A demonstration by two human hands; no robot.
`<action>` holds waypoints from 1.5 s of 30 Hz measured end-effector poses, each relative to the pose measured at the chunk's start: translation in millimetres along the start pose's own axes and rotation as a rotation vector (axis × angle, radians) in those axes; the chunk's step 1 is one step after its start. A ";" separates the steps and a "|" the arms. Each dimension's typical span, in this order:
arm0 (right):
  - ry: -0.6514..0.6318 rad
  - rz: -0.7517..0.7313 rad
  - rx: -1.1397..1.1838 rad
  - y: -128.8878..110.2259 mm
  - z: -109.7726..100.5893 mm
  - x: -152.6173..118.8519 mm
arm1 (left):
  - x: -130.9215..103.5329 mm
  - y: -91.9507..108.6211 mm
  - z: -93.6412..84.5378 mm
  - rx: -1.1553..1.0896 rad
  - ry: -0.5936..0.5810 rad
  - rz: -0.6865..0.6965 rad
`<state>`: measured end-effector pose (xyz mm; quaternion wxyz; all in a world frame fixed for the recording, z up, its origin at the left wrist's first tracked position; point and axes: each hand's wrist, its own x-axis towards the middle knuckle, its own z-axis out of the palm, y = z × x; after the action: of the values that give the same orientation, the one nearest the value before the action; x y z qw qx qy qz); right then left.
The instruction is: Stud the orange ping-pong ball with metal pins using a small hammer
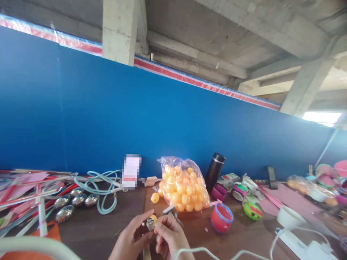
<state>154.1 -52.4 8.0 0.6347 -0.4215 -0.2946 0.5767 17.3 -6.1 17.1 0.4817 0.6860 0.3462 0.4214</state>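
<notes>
Near the table's front edge, my left hand [135,234] is closed round a small orange ball [154,217] with a silvery metallic piece [150,224] on its near side. The fingertips of my right hand [170,233] pinch at the right side of the same ball. A grey, blade-like object [169,209] shows just behind my right hand; its lower part is hidden. Beyond my hands stands a clear plastic bag [184,187] of orange balls, and one loose orange ball [155,198] lies at its left.
Silver egg-shaped objects [65,213] and a light blue cable [104,207] lie at the left. To the right are a red tape roll [222,218], a black bottle [215,171], a white tape roll [290,217] and a power strip [292,243]. White cable crosses the front.
</notes>
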 end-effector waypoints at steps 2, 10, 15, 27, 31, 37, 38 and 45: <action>-0.004 0.002 0.007 0.0 0.0 -0.2 | 0.6 -2.3 0.2 -0.001 0.010 0.009; -0.045 0.010 0.026 2.2 -3.7 3.5 | 2.2 -16.4 -0.3 0.019 0.007 0.062; -0.055 0.008 0.049 5.7 -4.9 5.8 | 2.6 -18.6 0.3 -0.027 0.021 0.072; -0.074 -0.025 0.075 8.3 -3.6 7.6 | 1.0 -15.6 1.2 -0.044 0.006 0.050; -0.079 -0.042 0.082 6.8 -1.7 6.5 | 1.0 -15.5 1.4 -0.021 0.013 0.056; -0.088 -0.067 0.092 5.9 0.2 4.9 | 0.7 -17.4 1.8 -0.021 0.020 0.082; -0.087 -0.068 0.092 6.2 0.0 4.9 | 0.6 -17.6 1.7 -0.019 0.021 0.088; -0.086 -0.084 0.088 8.2 -1.1 6.5 | -0.5 -16.5 1.2 0.019 0.039 0.130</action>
<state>152.1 -46.4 -0.4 0.6630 -0.3552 -0.3133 0.5797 17.1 -2.1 1.1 0.4400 0.7031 0.3143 0.4618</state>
